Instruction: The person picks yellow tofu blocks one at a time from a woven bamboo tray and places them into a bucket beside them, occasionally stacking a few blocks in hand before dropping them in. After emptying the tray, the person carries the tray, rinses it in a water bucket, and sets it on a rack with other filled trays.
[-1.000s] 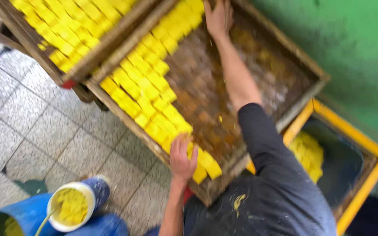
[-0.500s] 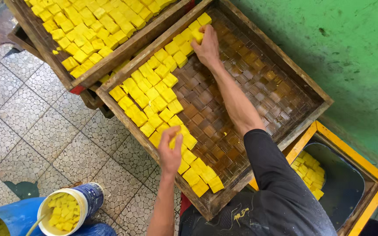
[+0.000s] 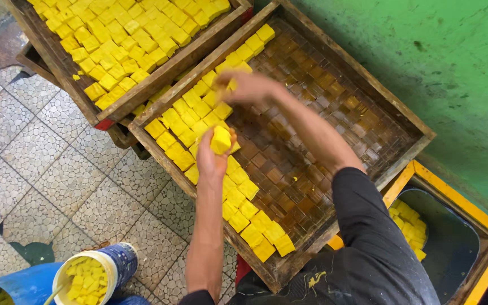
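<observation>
My left hand [image 3: 213, 155] has its fingers pinching one yellow cube [image 3: 221, 139] just above the near wooden tray [image 3: 280, 271], beside the rows of cubes there. My right hand [image 3: 243, 87] is blurred over the farther cubes; I cannot tell how its fingers stand. I judge the cube light, soft and a bit slick, likely to crumble, so I'd grip opposite flat faces gently.
</observation>
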